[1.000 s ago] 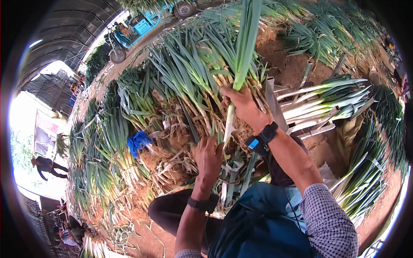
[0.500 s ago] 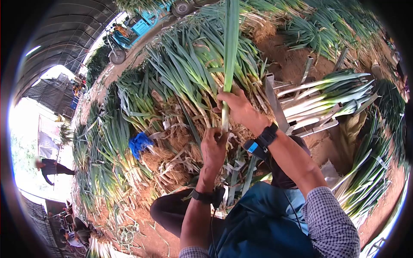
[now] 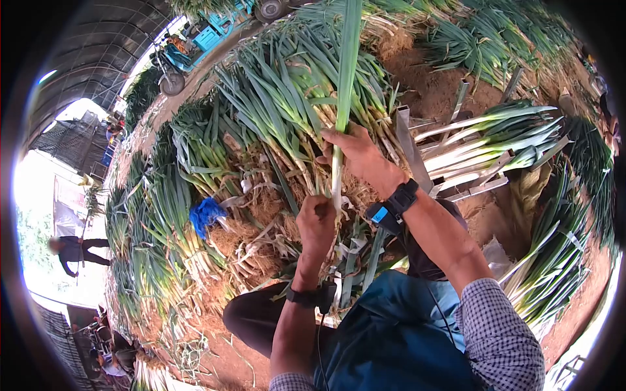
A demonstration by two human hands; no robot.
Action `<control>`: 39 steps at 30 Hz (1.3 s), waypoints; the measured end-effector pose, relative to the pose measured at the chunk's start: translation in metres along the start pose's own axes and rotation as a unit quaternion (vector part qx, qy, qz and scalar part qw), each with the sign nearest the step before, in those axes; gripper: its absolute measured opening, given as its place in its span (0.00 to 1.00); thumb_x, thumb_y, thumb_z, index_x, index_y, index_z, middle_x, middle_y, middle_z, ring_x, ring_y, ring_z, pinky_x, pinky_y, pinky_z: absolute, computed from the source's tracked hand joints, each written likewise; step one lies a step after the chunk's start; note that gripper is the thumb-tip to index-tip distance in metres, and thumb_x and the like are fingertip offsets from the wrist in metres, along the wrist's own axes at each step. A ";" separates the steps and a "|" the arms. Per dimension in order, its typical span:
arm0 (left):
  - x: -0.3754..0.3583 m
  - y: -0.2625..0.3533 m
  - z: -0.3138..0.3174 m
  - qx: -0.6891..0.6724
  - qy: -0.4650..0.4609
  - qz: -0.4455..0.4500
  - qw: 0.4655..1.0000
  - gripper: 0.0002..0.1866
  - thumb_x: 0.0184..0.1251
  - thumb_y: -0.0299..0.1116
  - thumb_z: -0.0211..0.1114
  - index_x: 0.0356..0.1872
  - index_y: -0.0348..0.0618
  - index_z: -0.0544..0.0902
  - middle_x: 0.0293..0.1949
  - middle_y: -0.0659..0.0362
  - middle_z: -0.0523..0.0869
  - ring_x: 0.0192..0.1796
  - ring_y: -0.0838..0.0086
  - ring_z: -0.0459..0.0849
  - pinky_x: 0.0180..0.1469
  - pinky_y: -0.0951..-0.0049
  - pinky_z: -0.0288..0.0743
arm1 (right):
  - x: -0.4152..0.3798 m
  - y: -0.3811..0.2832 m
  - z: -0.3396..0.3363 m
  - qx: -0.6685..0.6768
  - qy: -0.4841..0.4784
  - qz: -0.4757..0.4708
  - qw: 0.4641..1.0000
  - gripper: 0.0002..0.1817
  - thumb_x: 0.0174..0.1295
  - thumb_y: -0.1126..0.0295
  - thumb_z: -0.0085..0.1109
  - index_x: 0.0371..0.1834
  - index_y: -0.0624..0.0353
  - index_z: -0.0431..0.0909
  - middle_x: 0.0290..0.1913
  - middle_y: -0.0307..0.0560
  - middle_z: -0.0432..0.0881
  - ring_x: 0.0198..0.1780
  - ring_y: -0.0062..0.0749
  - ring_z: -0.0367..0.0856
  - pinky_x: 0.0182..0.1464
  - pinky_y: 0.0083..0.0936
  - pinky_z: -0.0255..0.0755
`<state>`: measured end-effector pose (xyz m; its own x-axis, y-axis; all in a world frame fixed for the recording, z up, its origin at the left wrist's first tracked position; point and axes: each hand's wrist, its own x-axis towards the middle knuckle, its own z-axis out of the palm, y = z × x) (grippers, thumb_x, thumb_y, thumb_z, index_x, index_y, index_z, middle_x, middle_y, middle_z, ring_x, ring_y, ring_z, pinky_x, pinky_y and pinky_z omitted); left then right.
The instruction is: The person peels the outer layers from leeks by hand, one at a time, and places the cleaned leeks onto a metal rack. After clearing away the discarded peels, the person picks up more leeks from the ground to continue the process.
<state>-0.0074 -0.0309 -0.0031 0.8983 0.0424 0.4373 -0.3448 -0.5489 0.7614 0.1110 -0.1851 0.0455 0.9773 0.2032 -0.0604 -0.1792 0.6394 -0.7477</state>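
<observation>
A single long green onion (image 3: 345, 78) stands upright in front of me, green leaves up and white shank down. My right hand (image 3: 357, 153) is closed around its shank just below the leaves. Lower down, my left hand (image 3: 316, 225) is closed in a fist against the root end, and its fingers hide what exactly they pinch. Behind both hands lies a pile of untrimmed green onions (image 3: 274, 111) with brown roots. To the right, cleaned green onions (image 3: 482, 140) with white shanks rest in a metal rack (image 3: 412, 150).
A blue plastic bag (image 3: 207, 216) lies among the roots on the left. More bundled green onions (image 3: 548, 260) are on the ground at right. A blue three-wheeled cart (image 3: 208, 36) stands at the back. A person (image 3: 78, 251) is at far left.
My left fist has curled tighter beside the shank's lower end. The right hand keeps its hold on the green onion. The whole view has shifted slightly.
</observation>
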 end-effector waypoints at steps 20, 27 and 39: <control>-0.023 -0.012 -0.031 0.052 -0.210 -0.020 0.976 0.06 0.63 0.24 0.67 0.35 0.35 0.78 0.25 0.50 0.83 0.26 0.65 0.82 0.30 0.66 0.74 | 0.007 -0.013 -0.012 0.023 -0.003 -0.020 1.000 0.07 0.64 0.74 0.64 0.39 0.64 0.75 0.28 0.45 0.77 0.27 0.31 0.77 0.32 0.37 0.85; -0.073 -0.036 -0.073 0.150 -0.308 -0.154 0.927 0.12 0.64 0.33 0.68 0.39 0.33 0.84 0.28 0.45 0.86 0.32 0.55 0.88 0.39 0.60 0.79 | -0.001 -0.028 -0.016 0.121 -0.027 0.008 0.992 0.05 0.62 0.77 0.60 0.39 0.65 0.76 0.26 0.46 0.76 0.25 0.30 0.74 0.27 0.37 0.72; -0.012 0.024 -0.055 0.042 -0.178 -0.068 0.981 0.13 0.67 0.33 0.71 0.46 0.33 0.86 0.39 0.50 0.90 0.40 0.70 0.89 0.44 0.71 0.80 | -0.013 -0.037 -0.007 0.170 -0.248 0.000 0.954 0.12 0.67 0.70 0.56 0.51 0.62 0.76 0.25 0.35 0.72 0.21 0.21 0.64 0.31 0.26 0.65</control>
<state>-0.0413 0.0016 0.0360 0.9777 -0.1661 0.1282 -0.2050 -0.6257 0.7526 0.1055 -0.2163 0.0697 0.8185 0.4748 0.3235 -0.2872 0.8258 -0.4854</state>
